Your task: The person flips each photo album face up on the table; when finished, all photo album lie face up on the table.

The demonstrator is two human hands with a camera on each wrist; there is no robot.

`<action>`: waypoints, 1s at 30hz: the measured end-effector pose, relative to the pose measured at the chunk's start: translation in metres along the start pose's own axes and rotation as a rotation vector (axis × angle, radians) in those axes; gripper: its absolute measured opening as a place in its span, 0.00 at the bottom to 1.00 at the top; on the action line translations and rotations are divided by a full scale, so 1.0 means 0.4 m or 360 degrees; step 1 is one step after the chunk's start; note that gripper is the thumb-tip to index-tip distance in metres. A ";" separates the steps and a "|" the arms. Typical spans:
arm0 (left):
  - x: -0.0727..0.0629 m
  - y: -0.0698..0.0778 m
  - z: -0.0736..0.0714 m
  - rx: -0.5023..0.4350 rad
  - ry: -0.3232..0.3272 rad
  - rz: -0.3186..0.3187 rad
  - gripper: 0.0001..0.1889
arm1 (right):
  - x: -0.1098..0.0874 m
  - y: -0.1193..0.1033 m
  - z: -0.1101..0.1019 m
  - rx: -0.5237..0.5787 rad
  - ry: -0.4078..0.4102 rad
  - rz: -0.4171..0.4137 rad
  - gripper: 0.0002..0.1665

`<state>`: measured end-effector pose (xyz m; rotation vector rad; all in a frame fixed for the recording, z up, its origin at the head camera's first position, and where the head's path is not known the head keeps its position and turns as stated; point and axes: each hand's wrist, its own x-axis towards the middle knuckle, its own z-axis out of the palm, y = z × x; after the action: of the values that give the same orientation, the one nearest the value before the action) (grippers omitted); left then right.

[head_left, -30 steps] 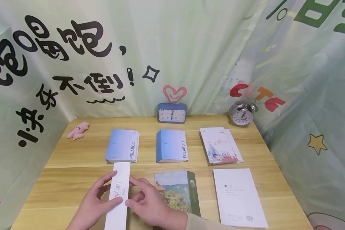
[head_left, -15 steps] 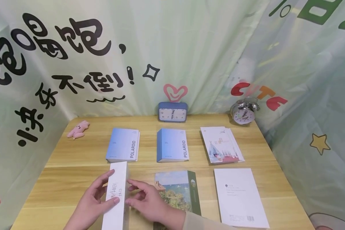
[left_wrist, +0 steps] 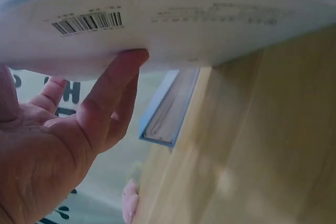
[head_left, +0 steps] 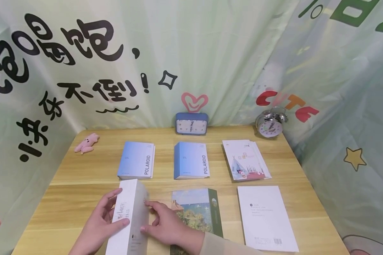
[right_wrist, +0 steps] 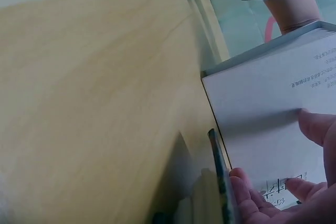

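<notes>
A thick white book stands on edge at the front left of the table, spine up and leaning left. My left hand grips it, thumb on the spine and fingers on the left cover. In the left wrist view, those fingertips press the cover below a barcode. My right hand touches the right cover with thumb and index fingertip; its other fingers bend beneath. The right wrist view shows printed lines on this cover. Beside it lies a book with a painted seaside cover, partly hidden by my right hand and forearm.
Behind lie two blue POLAROID albums and some white illustrated booklets. A white book lies front right. A blue clock, a silver alarm clock and a pink toy line the back, before a printed curtain.
The white book has tilted left, so more of its right cover shows. My left hand has shifted slightly left with it, while my right fingertips stay at that cover.
</notes>
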<state>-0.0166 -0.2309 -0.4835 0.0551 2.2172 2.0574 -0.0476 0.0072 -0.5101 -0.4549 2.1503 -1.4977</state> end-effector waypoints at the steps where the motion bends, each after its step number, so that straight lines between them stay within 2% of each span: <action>1: -0.001 -0.008 -0.007 -0.0045 -0.0018 0.0038 0.45 | 0.000 0.000 0.000 -0.0026 -0.0010 0.0007 0.44; 4: -0.008 -0.026 -0.027 -0.0135 -0.0053 0.0127 0.44 | -0.001 -0.002 -0.001 -0.0112 -0.0039 0.0009 0.46; 6: -0.011 -0.029 -0.037 -0.0109 -0.0014 0.0096 0.43 | 0.000 -0.003 0.000 -0.0169 -0.0064 0.0001 0.46; 7: -0.012 -0.028 -0.042 -0.0054 0.0038 0.0045 0.43 | 0.000 -0.004 0.000 -0.0193 -0.0082 -0.0001 0.45; 10: -0.012 -0.021 -0.054 0.0196 0.0181 -0.0182 0.44 | 0.002 -0.007 0.005 -0.0346 -0.0131 -0.0011 0.41; 12: -0.011 -0.017 -0.064 0.0471 0.0231 -0.0351 0.47 | 0.004 -0.008 0.010 -0.0506 -0.0170 -0.0011 0.40; 15: -0.005 -0.021 -0.078 0.0887 0.0170 -0.0524 0.52 | 0.010 -0.011 0.020 -0.0790 -0.0229 -0.0036 0.40; 17: -0.001 -0.027 -0.083 0.1097 0.0120 -0.0565 0.53 | 0.016 -0.013 0.026 -0.0928 -0.0257 -0.0062 0.39; 18: 0.001 -0.030 -0.084 0.1149 0.0101 -0.0582 0.53 | 0.018 -0.013 0.028 -0.0993 -0.0260 -0.0080 0.39; 21: 0.005 -0.038 -0.084 0.1189 0.0098 -0.0583 0.51 | 0.025 -0.012 0.029 -0.1066 -0.0275 -0.0105 0.38; 24: 0.003 -0.037 -0.083 0.1202 0.0124 -0.0597 0.51 | 0.025 -0.004 0.019 -0.1045 -0.0295 -0.0128 0.37; 27: -0.001 -0.037 -0.084 0.1229 0.0145 -0.0631 0.51 | 0.006 -0.001 -0.014 -0.0981 -0.0281 -0.0186 0.35; 30: -0.002 -0.033 -0.079 0.1269 0.0172 -0.0647 0.52 | -0.029 -0.006 -0.071 -0.0867 -0.0175 -0.0273 0.33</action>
<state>-0.0185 -0.2632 -0.4945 -0.4053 2.6770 0.9209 -0.0539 0.0344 -0.4977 -0.9019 2.4639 -0.9159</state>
